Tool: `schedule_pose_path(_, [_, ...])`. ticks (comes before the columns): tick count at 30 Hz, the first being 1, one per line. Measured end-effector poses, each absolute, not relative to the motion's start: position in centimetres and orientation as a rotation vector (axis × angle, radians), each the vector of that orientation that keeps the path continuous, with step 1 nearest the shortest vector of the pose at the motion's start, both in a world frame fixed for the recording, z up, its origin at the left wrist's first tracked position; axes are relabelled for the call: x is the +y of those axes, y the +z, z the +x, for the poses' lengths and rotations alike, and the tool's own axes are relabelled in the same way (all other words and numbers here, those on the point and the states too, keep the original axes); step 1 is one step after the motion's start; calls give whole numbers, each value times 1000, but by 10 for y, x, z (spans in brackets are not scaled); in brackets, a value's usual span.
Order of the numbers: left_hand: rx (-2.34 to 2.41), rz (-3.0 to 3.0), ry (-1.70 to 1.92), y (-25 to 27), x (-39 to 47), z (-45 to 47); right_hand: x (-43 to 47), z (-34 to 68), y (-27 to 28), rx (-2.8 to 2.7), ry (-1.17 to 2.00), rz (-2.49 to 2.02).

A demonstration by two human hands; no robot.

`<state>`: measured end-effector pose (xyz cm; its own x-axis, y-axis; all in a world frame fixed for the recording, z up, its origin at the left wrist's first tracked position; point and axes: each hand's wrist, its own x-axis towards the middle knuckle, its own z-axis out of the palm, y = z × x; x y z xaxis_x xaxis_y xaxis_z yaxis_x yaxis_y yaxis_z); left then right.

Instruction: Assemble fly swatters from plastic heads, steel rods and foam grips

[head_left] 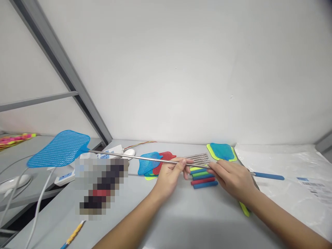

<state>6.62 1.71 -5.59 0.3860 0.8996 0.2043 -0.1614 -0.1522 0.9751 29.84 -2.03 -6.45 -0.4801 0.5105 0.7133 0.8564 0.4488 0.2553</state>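
Note:
A blue fly swatter (62, 148) with a long metal rod stretches across the view, its mesh head at the left and a blue handle (269, 176) at the right. My left hand (169, 174) is closed around the middle of the rod. Farther right, my right hand (232, 178) also grips the rod, close to the handle. Under and between the hands lie several blue, green and red handle grips (204, 182) and several bare metal rods (199, 158). Loose swatter heads in blue (149, 162) and red (166, 157) lie behind my left hand.
Teal and yellow-green swatter heads (221, 151) are stacked at the back. A white plastic bag (287, 166) covers the table's right side. Power strips (110, 152) and white cables (38, 204) are at the left, near a pixelated patch. A white wall (181, 69) rises behind.

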Motion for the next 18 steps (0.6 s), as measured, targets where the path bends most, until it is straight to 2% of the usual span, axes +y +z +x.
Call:
schedule_pose_path(5, [794,1357,1208,-54,26,56,-11,315,-72,-2112,-829,-1133])
schedule_pose_path(12, [708,1309,1162,-55,20,62,-9,322,-70,-2071,-785,-1149])
schedule_pose_path(18, [748,1311,1277,-49,22,56,-10,325,-64,-2080,-869,-1090])
